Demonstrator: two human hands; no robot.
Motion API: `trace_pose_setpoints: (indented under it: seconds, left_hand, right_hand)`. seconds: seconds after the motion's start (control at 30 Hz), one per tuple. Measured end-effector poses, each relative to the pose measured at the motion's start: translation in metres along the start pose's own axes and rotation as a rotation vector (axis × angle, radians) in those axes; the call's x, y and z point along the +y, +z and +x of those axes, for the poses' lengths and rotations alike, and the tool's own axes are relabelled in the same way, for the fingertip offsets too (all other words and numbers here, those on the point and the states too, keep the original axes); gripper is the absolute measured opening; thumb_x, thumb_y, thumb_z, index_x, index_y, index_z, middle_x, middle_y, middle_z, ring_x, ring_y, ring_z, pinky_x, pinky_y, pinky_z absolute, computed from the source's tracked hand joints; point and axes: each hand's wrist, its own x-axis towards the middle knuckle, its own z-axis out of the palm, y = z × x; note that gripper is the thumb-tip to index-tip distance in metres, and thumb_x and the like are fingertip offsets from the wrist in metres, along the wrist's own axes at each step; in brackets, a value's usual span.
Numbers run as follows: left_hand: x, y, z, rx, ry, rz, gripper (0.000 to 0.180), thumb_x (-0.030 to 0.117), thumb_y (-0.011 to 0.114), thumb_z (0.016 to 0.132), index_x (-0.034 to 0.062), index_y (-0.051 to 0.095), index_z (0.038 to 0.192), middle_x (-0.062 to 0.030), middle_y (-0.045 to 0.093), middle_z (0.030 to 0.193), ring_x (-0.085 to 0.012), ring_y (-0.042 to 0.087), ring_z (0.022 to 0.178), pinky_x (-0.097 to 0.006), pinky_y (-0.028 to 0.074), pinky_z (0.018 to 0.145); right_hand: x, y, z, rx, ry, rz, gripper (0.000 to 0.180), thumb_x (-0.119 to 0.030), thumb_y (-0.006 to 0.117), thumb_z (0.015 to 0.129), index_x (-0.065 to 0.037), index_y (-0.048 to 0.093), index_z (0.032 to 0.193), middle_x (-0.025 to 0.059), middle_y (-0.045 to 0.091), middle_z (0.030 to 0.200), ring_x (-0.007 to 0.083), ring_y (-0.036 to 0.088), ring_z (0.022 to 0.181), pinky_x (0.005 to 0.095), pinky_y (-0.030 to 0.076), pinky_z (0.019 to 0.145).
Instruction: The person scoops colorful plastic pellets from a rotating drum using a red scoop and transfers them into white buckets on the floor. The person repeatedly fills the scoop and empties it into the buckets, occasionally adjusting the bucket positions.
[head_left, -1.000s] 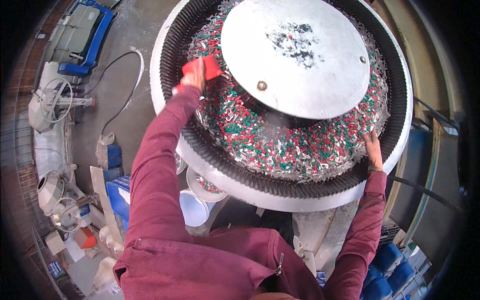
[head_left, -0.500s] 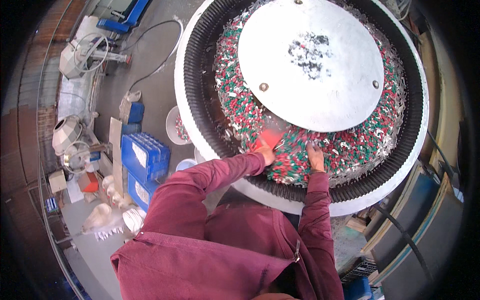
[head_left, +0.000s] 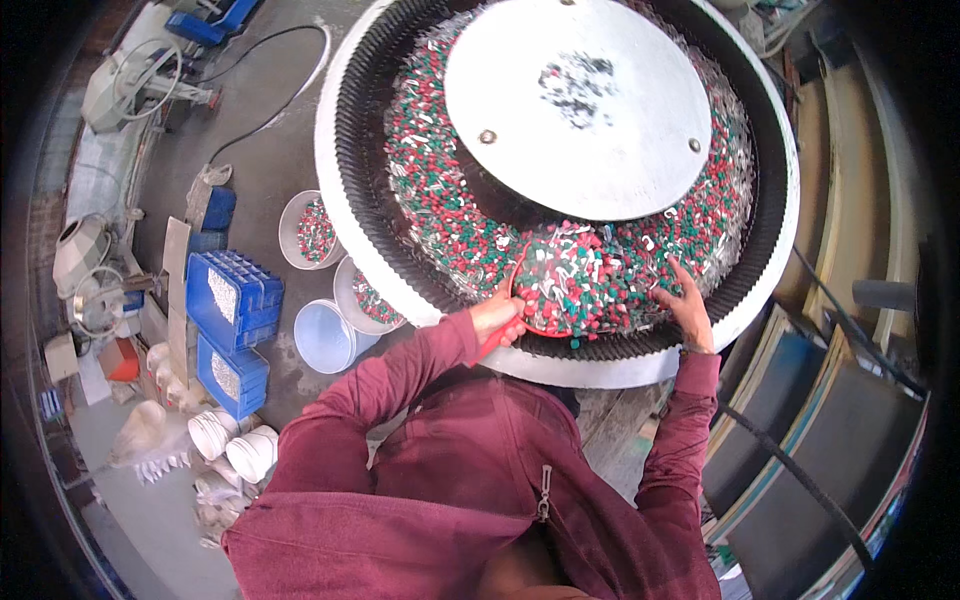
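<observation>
My left hand (head_left: 497,313) is closed around the handle of a red scoop (head_left: 489,346) at the near side of a big round tub (head_left: 333,170). Small red, green and white pieces (head_left: 575,285) lie heaped in the scoop, hiding most of it. To the right of the heap, my right hand (head_left: 688,312) is held with its fingers spread, close to the loose pieces and gripping nothing. More of the mixed pieces ring the tub, inside its black ribbed wall. A round white cover (head_left: 500,90) sits over the middle.
Left of the tub stand two buckets with mixed pieces (head_left: 316,235) and a pale blue-white bucket (head_left: 325,338). Beyond them are stacked blue crates (head_left: 235,305) holding white pieces and several white buckets (head_left: 252,455). A black hose (head_left: 800,460) and leaning boards (head_left: 850,430) are at right.
The scoop has come up toward me, now heaped with pieces. My left hand moved left and nearer; my right hand moved off the pile to the right, fingers spreading. The view shifted too.
</observation>
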Motion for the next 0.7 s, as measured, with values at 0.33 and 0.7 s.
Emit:
trace_pose_setpoints:
  seconds: [0.33, 0.7]
  left_hand:
    - [-0.029, -0.014, -0.101, -0.08, 0.277, -0.348, 0.013, 0.007, 0.037, 0.087, 0.0134, 0.043, 0.097, -0.0015, 0.042, 0.062, -0.0084, 0.036, 0.045, -0.022, 0.029, 0.036]
    - [-0.116, -0.133, -0.256, -0.007, 0.621, -0.611, 0.009, 0.013, 0.043, 0.084, 0.0107, 0.044, 0.093, -0.0019, 0.042, 0.062, -0.0058, 0.035, 0.045, -0.019, 0.028, 0.037]
  right_hand:
    - [0.02, 0.03, 0.001, 0.221, -0.028, -0.649, 0.044, -0.03, 0.034, 0.095, -0.004, 0.04, 0.13, 0.0266, 0.053, 0.113, 0.0399, 0.05, 0.107, 0.0425, 0.038, 0.09]
    - [-0.004, 0.103, 0.038, 0.03, -0.11, -0.635, 0.041, -0.027, 0.056, 0.086, 0.002, 0.056, 0.114, 0.0138, 0.064, 0.1, 0.0195, 0.06, 0.084, 0.0286, 0.047, 0.074]
